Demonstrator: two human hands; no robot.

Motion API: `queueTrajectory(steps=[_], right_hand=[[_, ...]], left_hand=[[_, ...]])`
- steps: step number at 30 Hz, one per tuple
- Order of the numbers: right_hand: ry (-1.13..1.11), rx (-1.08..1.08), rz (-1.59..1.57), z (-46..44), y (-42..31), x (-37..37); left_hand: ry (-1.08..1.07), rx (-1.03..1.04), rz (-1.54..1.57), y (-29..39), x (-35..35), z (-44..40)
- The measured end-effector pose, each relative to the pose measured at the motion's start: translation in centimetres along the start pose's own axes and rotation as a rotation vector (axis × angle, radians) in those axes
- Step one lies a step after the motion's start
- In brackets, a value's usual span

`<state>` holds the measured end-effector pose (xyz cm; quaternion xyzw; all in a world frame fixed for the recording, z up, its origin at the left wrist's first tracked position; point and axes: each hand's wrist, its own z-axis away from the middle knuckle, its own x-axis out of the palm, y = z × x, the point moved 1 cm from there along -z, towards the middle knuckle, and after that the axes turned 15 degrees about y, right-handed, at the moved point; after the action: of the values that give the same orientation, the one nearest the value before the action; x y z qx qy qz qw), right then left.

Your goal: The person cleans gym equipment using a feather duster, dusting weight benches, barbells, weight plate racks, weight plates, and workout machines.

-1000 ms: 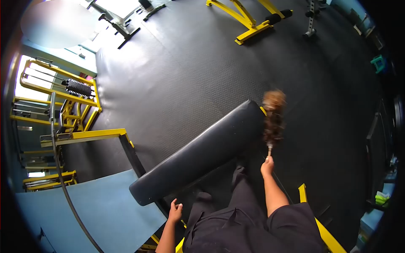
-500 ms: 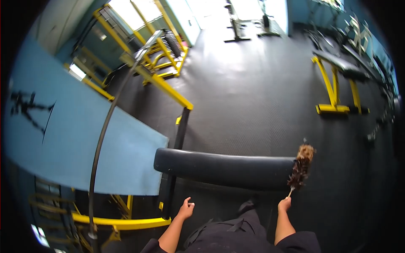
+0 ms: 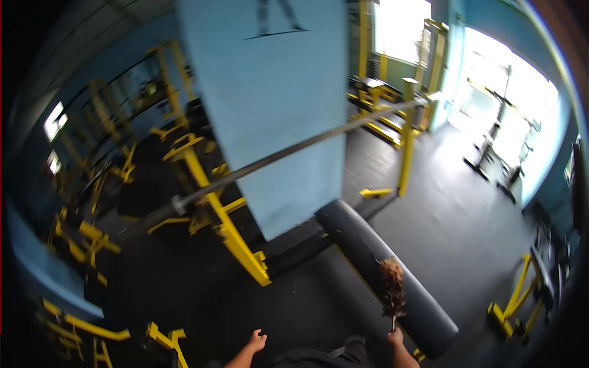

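My right hand (image 3: 396,337) is closed around the handle of a brown feather duster (image 3: 392,288). Its feathers point away from me and lie over or just above the black padded bench (image 3: 423,302); contact is hard to make out. My left hand (image 3: 258,340) is held low over the floor, empty, with its fingers loosely apart. Beyond the bench, a long metal barbell bar (image 3: 307,143) rests across a yellow rack, whose near upright (image 3: 230,233) stands left of the bench and far upright (image 3: 407,147) behind it.
A blue pillar (image 3: 288,110) rises behind the bar. Yellow gym machines stand at the left, and another yellow-framed bench (image 3: 512,300) is at the right. Exercise bikes (image 3: 494,135) stand by the bright doorway. Dark rubber flooring (image 3: 442,202) runs between them.
My view has swung left, so the rack and pillar now sit in the middle. The duster has moved from the bench's end to along its padding, still in my right hand.
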<state>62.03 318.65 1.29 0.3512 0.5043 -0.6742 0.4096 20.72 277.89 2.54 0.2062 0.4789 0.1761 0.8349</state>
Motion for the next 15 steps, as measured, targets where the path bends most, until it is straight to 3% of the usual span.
queueTrajectory(steps=[2,4,6,8,11,12,15], right_hand=[[-0.011,-0.085,-0.010,1.9,-1.8,5.5],[-0.011,-0.134,0.003,5.8,-5.0,10.2],[-0.115,-0.134,0.048,11.1,-10.2,12.4],[-0.164,-0.309,0.145,12.8,-16.5,11.8],[-0.279,-0.644,0.397,16.4,-24.1,13.3],[-0.313,-0.753,0.479,17.5,-26.2,14.0],[-0.387,-1.059,0.720,18.6,-31.4,16.0]], left_hand=[[0.050,-0.174,0.163,-5.9,-3.3,1.9],[0.148,-0.218,0.075,-15.2,-4.5,2.1],[0.158,-0.441,0.090,-21.8,-6.7,3.8],[0.227,-0.687,0.165,-25.5,-8.9,6.5],[0.332,-0.800,0.251,-31.5,-9.8,9.8],[0.362,-0.940,0.255,-31.1,-10.2,11.1],[0.326,-0.950,0.302,-30.3,-9.8,12.5]])
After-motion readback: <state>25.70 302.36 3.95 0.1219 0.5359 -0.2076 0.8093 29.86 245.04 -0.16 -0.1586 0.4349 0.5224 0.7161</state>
